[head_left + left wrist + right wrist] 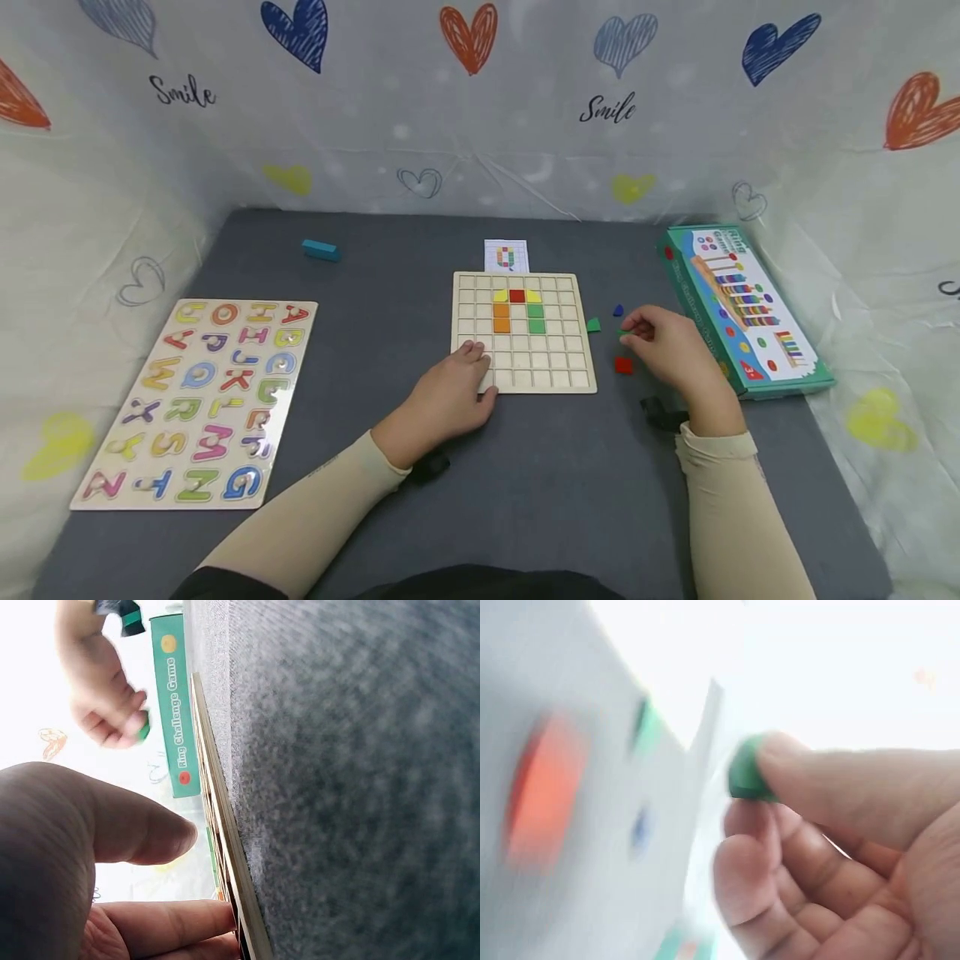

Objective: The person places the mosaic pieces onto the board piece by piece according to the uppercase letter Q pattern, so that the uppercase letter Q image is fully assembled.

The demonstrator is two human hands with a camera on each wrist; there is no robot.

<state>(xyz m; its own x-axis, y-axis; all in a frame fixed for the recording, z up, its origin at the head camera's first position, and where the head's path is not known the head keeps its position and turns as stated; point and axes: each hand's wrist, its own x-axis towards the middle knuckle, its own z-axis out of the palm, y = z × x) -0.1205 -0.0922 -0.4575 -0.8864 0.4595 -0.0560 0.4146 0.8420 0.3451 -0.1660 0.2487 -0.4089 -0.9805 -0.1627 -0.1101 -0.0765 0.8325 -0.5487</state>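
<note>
My right hand (667,348) pinches a small green block (747,769) between thumb and fingertip, raised right of the wooden grid board (536,379). Fairly straight fingers of my left hand (444,402) rest on the board's lower left part. Set in the grid's upper cells are yellow corner pieces, a red square (517,296), orange squares (501,317) and green squares (536,318). Beside the board's right edge lie a green piece (593,325), a small blue piece (618,310) and a red block (623,365).
A picture card (506,254) lies behind the board. An alphabet puzzle board (273,392) occupies the table's left side, with a teal block (321,250) behind it. On the right sits a green game box (750,312). A printed curtain (450,108) hangs around the table.
</note>
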